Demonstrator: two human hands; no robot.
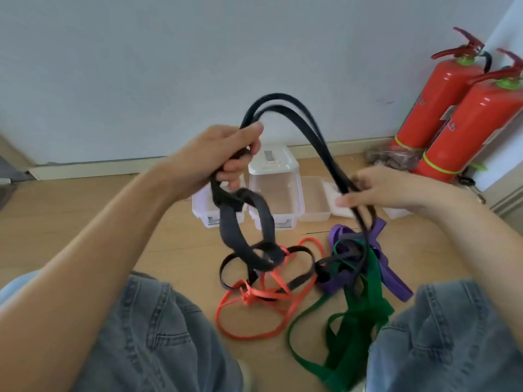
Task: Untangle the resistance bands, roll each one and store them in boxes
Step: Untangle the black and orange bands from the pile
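Note:
My left hand [223,157] grips a black resistance band [285,104] raised above the floor. The band arcs up and over to my right hand [396,188], which pinches its two strands. Below my left hand the black band hangs in knotted loops. They run into a tangle on the wooden floor: a red band [254,298], a green band [365,301] and a purple band [396,281]. Several clear plastic boxes [276,193] stand open behind the tangle, near the wall.
Two red fire extinguishers [458,108] lean in the right corner against the wall. My knees in blue jeans [141,335] frame the tangle on both sides. Box lids [342,202] lie flat beside the boxes.

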